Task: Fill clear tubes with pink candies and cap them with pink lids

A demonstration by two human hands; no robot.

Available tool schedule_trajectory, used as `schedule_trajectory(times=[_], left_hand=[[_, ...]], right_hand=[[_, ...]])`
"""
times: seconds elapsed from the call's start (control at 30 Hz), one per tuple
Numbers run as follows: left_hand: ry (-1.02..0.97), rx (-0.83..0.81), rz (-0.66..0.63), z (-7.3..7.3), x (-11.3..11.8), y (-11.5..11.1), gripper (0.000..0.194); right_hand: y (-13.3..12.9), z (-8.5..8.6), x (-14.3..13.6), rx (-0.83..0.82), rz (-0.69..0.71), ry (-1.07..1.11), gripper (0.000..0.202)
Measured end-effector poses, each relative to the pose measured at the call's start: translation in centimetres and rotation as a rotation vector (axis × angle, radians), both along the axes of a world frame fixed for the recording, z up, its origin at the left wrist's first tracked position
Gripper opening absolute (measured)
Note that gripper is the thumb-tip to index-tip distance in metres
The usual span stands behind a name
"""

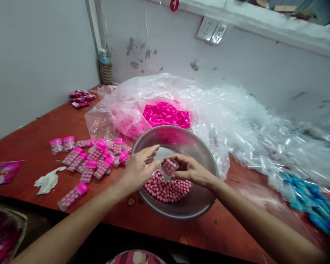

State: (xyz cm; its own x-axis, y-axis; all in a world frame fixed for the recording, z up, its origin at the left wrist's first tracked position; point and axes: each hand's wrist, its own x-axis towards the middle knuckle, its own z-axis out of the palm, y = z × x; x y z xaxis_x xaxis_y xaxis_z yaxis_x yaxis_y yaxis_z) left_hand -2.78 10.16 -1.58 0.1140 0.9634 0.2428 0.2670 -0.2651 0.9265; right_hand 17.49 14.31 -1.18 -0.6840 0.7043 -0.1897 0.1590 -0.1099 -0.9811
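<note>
Forearms (90, 216) foremost; over metal bowl (200, 194), right hand (194, 170) grasping bead-filled container (169, 167), left hand (139, 165) open.

The only view looks forward and down from the head, close over the bowl (202, 190), wall (178, 47) at twelve.

Basin (176, 212) positioned at the front of the surface (52, 123); balls (167, 189) in basin. Filled containers (99, 157) left of basin. Open bag (165, 84) behind basin. Empty tubes (244, 124) to the right.
</note>
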Motion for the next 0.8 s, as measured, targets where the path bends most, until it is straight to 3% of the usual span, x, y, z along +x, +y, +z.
schedule_trajectory(times=[0.13, 0.4, 0.5, 0.6, 0.7, 0.8], left_hand=[[-0.133, -0.163, -0.207, -0.5, 2.0, -0.5, 0.038], [-0.626, -0.549, -0.314, -1.3, 3.0, -0.3, 0.031], [-0.685, -0.584, -0.263, -1.2, 2.8, -0.4, 0.030], [-0.683, -0.605, -0.197, -1.1, 2.8, -0.6, 0.029], [-0.708, -0.633, -0.167, -1.0, 3.0, -0.7, 0.031], [-0.736, -0.628, -0.147, -1.2, 3.1, -0.7, 0.035]], right_hand=[[-0.9, 0.4, 0.4, -0.045, -0.090, 0.076, 0.033], [-0.5, 0.9, 2.7, 0.261, -0.173, -0.139, 0.035], [2.4, 1.7, 4.6, 0.517, -0.232, -0.339, 0.024], [7.1, 2.4, 6.5, 0.793, -0.425, -0.622, 0.024], [12.4, 2.1, 7.5, 0.887, -0.511, -0.794, 0.023], [16.7, 0.9, 7.4, 0.910, -0.482, -0.921, 0.020]])
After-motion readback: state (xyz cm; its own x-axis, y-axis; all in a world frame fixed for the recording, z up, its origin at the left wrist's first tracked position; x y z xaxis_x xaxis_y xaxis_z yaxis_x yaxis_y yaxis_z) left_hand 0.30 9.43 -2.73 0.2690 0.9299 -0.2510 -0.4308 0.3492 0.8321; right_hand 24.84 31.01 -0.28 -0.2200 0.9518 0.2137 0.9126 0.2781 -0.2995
